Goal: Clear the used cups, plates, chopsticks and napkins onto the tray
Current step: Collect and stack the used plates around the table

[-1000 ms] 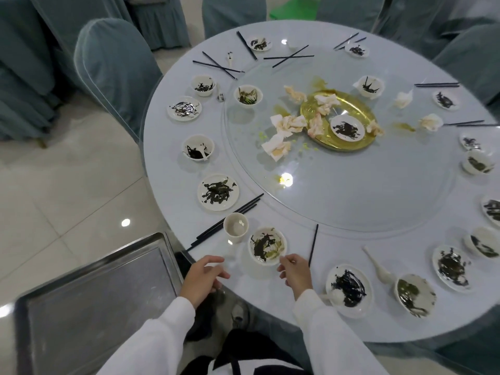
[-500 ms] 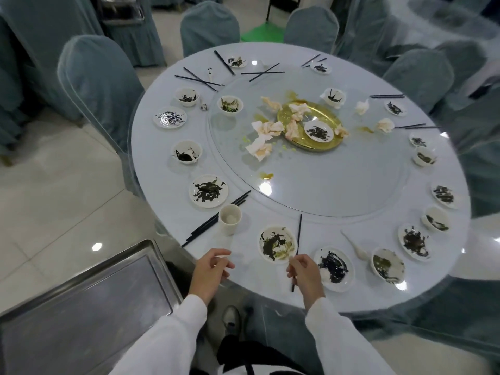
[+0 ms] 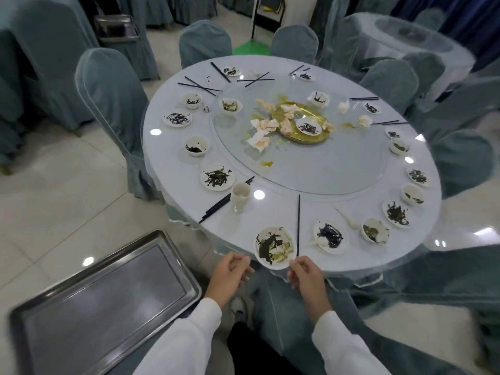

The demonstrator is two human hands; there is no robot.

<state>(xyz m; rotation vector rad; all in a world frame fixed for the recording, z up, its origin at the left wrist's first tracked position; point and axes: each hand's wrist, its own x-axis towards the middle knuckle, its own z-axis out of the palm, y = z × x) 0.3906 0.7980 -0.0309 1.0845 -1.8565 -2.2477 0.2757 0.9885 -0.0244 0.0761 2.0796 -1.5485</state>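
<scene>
While your right hand [image 3: 307,276] curls its fingers [image 3: 295,266] at the near rim of the dirty plate [image 3: 274,248] (whether they pinch it, you cannot tell), your left hand [image 3: 230,274] hangs loosely curled beside it, holding nothing; the plate overhangs the counter's [image 3: 338,180] near edge, probably for lifting toward the empty tray [image 3: 102,296] at your left.

Round table [image 3: 173,158], pale glossy top, glass turntable [image 3: 324,169] in the centre. Around the rim: soiled small plates, e.g. nearest plate [image 3: 274,248] at the near edge, bowls, a white cup [image 3: 239,197], black chopsticks [image 3: 298,221] scattered singly and in pairs, a white spoon [image 3: 349,219]. On the turntable: gold platter [image 3: 286,115], crumpled napkins [image 3: 260,139], sauce smears. Steel tray [image 3: 102,301] sits low at left, beside the table.
</scene>
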